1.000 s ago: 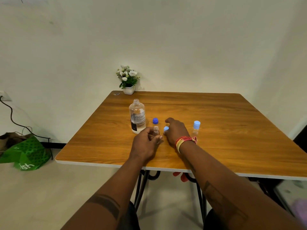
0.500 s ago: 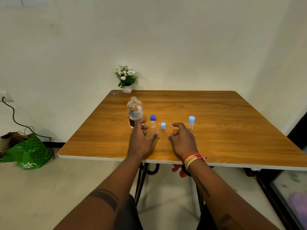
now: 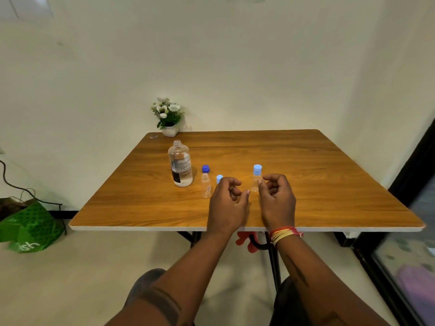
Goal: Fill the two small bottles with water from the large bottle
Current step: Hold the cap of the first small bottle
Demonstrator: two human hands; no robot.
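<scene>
Large clear uncapped labelled bottle (image 3: 180, 164) stood upright on the wooden table (image 3: 306, 180); at its 4 o'clock, a small clear uncapped bottle (image 3: 206, 186); left hand (image 3: 227, 203) and right hand (image 3: 277, 201), fingers loosely curled, empty, flanked the light-blue-capped small bottle (image 3: 256, 178).

The left hand (image 3: 229, 203) covers the lower part of a light blue cap (image 3: 219, 178) at centre frame. The capped small bottle (image 3: 256, 180) blurs behind the right hand's fingertips (image 3: 259, 182). The green bag (image 3: 28, 228) is cropped at the left edge.
</scene>
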